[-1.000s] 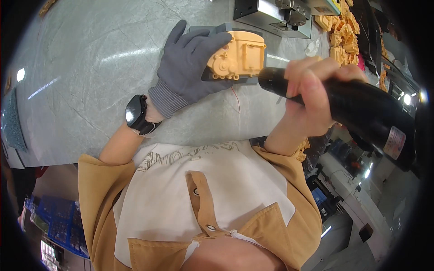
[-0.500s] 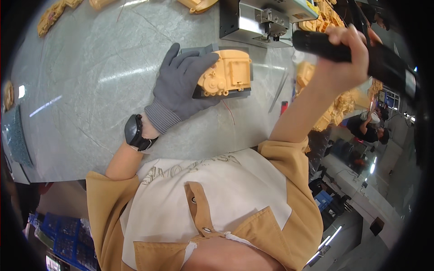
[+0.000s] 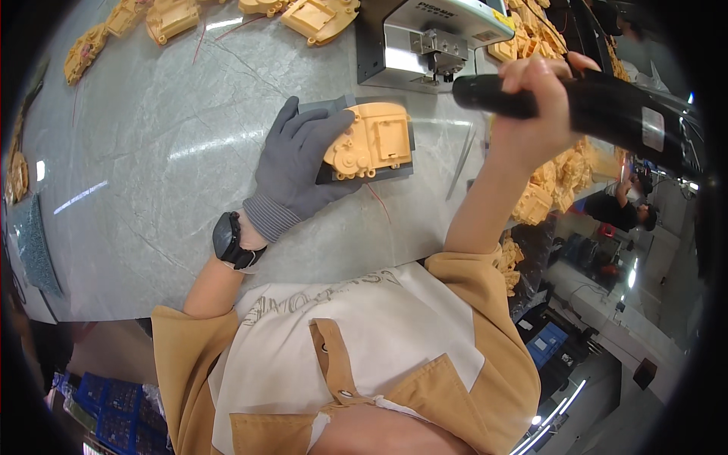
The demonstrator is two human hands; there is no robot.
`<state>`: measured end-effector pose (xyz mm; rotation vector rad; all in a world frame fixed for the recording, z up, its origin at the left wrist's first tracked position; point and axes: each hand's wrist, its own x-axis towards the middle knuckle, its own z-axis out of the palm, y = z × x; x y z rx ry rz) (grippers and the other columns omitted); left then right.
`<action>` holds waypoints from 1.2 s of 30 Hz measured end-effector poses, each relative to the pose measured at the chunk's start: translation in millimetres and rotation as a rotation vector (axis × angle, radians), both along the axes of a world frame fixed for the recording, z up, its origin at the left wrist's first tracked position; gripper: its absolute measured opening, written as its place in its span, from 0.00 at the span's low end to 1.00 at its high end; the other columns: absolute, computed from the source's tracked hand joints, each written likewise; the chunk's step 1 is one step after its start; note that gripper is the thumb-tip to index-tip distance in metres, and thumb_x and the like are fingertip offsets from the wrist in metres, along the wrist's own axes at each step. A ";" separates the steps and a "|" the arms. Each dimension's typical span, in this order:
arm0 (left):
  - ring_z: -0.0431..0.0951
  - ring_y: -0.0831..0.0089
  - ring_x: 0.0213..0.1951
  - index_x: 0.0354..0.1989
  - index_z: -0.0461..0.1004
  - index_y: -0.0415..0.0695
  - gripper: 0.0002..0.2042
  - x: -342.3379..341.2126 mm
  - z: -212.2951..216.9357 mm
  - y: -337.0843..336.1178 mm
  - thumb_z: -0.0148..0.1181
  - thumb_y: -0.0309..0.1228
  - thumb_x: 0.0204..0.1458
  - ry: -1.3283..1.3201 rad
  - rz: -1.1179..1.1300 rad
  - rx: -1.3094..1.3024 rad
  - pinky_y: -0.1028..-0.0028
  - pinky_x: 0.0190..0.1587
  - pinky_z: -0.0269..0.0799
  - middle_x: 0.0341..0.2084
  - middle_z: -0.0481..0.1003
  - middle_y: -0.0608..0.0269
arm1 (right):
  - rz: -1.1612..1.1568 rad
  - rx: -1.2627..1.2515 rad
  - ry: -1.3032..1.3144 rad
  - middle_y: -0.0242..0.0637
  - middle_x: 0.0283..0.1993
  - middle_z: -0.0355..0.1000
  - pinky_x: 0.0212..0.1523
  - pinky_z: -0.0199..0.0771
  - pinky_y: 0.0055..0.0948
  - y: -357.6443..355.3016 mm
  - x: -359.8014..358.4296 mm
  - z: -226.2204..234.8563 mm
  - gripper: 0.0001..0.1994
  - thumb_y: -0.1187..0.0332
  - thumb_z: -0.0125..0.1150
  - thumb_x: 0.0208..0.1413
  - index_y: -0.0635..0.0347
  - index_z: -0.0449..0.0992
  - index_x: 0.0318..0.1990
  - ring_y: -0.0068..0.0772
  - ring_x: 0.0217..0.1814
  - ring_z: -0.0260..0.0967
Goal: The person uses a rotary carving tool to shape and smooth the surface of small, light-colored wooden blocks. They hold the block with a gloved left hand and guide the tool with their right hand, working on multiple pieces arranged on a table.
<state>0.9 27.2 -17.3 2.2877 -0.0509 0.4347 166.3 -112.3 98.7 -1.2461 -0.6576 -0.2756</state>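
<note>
My left hand (image 3: 296, 155), in a grey knit glove, grips the left side of a yellow plastic housing (image 3: 388, 140). One finger lies over its upper left corner. The housing rests on a dark grey block-like fixture (image 3: 403, 168), mostly hidden beneath it. A thin red wire (image 3: 379, 203) trails from below the housing onto the table. Raised at the right, my bare right hand (image 3: 542, 106) is wrapped round a thick black tool that looks like an electric screwdriver (image 3: 607, 110). The screwdriver lies nearly level, apart from the housing; its bit cannot be made out.
Behind the housing stands a metal machine (image 3: 409, 49) on the grey table (image 3: 167, 220). More yellow housings (image 3: 322, 19) line the far edge, and a pile of yellow parts (image 3: 565, 178) lies right. Tweezers (image 3: 461, 163) lie near my right forearm. Another person (image 3: 618, 208) is farther right.
The screwdriver in my right hand has shifted left and slightly down. My left hand stays on the housing. The whole view has shifted, showing more of the table's far edge.
</note>
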 end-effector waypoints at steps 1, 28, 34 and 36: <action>0.66 0.64 0.51 0.54 0.60 0.51 0.38 0.8 0.2 0.8 0.71 0.39 0.30 -0.006 -0.002 0.003 0.55 0.62 0.49 0.45 0.68 0.64 | 0.002 0.012 -0.003 0.36 0.17 0.64 0.24 0.66 0.30 0.4 0.1 6.1 0.19 0.84 0.54 0.39 0.67 0.60 0.42 0.29 0.15 0.61; 0.67 0.56 0.51 0.53 0.61 0.46 0.38 1.3 -0.7 0.3 0.73 0.33 0.27 -0.013 0.005 -0.035 0.54 0.62 0.48 0.48 0.68 0.57 | -0.116 -0.075 0.070 0.34 0.19 0.64 0.19 0.63 0.22 33.9 13.9 8.7 0.14 0.81 0.55 0.40 0.66 0.63 0.37 0.25 0.15 0.60; 0.67 0.58 0.51 0.54 0.60 0.47 0.39 5.1 -2.0 -0.6 0.73 0.33 0.28 -0.085 -0.019 -0.064 0.54 0.61 0.50 0.48 0.68 0.57 | 0.237 0.064 0.143 0.37 0.18 0.64 0.22 0.68 0.30 -12.0 -34.5 2.7 0.20 0.81 0.53 0.42 0.67 0.57 0.45 0.26 0.15 0.60; 0.67 0.58 0.51 0.55 0.60 0.46 0.40 0.1 -3.7 -3.5 0.72 0.33 0.28 -0.084 -0.011 -0.070 0.54 0.61 0.50 0.48 0.68 0.58 | 0.328 0.059 0.006 0.37 0.19 0.64 0.23 0.68 0.32 -13.6 -56.3 3.7 0.21 0.81 0.51 0.42 0.66 0.55 0.47 0.26 0.16 0.60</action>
